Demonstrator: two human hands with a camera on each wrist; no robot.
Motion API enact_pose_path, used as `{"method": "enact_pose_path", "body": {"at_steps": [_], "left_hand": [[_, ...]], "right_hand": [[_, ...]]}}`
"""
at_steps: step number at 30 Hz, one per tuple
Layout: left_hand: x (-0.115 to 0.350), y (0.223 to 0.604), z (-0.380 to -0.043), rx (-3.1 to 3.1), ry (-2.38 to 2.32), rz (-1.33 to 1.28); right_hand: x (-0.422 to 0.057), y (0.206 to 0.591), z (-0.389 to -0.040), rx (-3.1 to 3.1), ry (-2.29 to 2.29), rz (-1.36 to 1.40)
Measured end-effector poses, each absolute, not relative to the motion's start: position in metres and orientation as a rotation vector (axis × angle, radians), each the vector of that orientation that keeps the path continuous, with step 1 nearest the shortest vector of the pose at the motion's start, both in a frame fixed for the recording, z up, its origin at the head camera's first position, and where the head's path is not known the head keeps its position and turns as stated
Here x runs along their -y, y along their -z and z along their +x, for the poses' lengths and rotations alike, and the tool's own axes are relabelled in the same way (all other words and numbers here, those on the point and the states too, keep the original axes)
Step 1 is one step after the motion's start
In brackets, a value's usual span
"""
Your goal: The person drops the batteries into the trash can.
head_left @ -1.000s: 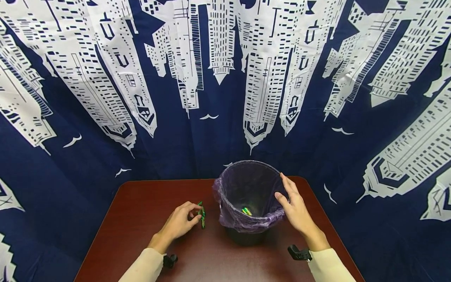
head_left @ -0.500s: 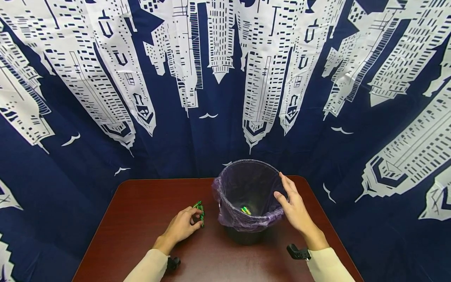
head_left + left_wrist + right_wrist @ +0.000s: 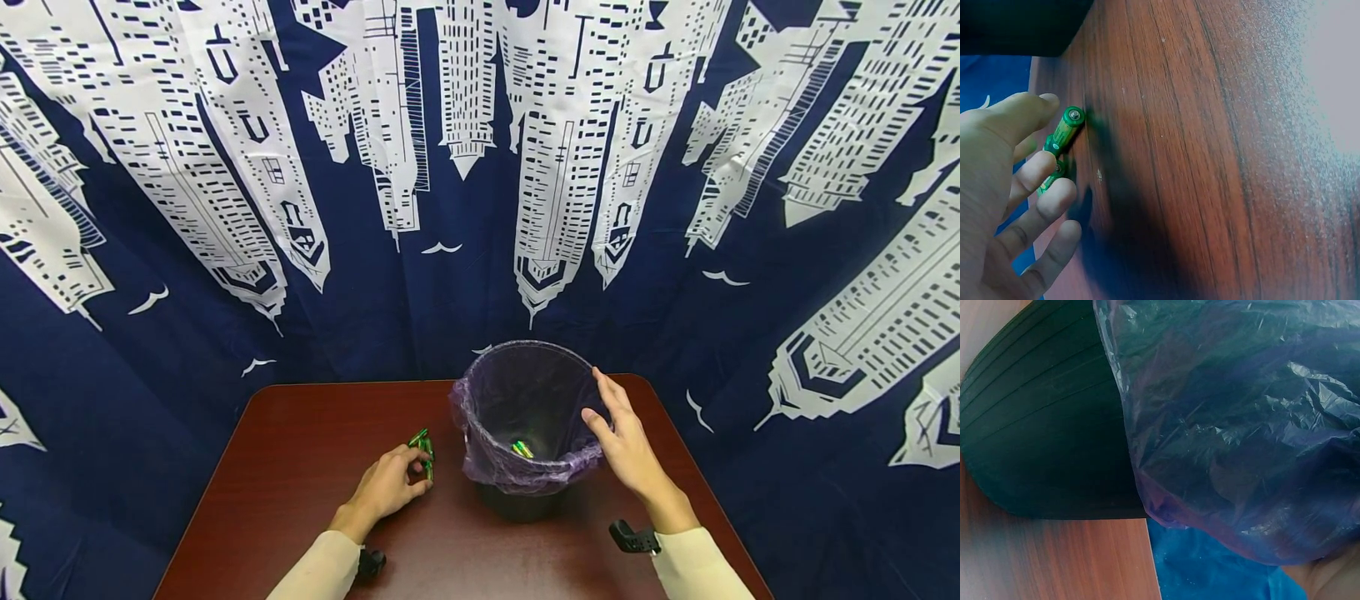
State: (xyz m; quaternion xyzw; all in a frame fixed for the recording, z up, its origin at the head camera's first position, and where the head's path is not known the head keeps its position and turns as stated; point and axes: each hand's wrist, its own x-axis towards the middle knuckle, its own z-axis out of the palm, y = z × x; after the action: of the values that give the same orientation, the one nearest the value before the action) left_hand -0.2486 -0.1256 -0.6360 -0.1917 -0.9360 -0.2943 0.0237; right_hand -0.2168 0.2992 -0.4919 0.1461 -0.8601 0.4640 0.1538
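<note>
Several green batteries (image 3: 422,442) lie bunched on the table. My left hand (image 3: 386,485) reaches over them with loosely bent fingers, thumb at their near end and fingertips right beside them. In the left wrist view, a battery (image 3: 1065,132) shows past the thumb (image 3: 1035,112), its metal tip facing the camera; another is partly hidden behind the fingers. A dark trash bin (image 3: 517,504) with a translucent purple liner (image 3: 487,462) stands to the right. My right hand (image 3: 630,442) rests on its right rim, fingers straight, thumb over the opening. Yellow-green batteries (image 3: 522,450) lie inside the bin.
The brown wooden table (image 3: 315,433) ends at the back near a navy curtain (image 3: 360,317) with a white city print. In the right wrist view, the liner (image 3: 1222,437) hangs loosely over the bin's ribbed wall (image 3: 1047,425).
My left hand has drawn slightly toward me, and the batteries by it have shifted a little to the left and spread differently. My right hand stays on the bin rim.
</note>
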Motion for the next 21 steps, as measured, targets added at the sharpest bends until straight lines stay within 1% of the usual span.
{"method": "enact_pose_path", "body": {"at_steps": [21], "left_hand": [[0.1229,0.6431,-0.2497,2.919,0.828,-0.632]], "right_hand": [[-0.3004,0.4933,-0.2188,2.464,-1.331,0.419]]}}
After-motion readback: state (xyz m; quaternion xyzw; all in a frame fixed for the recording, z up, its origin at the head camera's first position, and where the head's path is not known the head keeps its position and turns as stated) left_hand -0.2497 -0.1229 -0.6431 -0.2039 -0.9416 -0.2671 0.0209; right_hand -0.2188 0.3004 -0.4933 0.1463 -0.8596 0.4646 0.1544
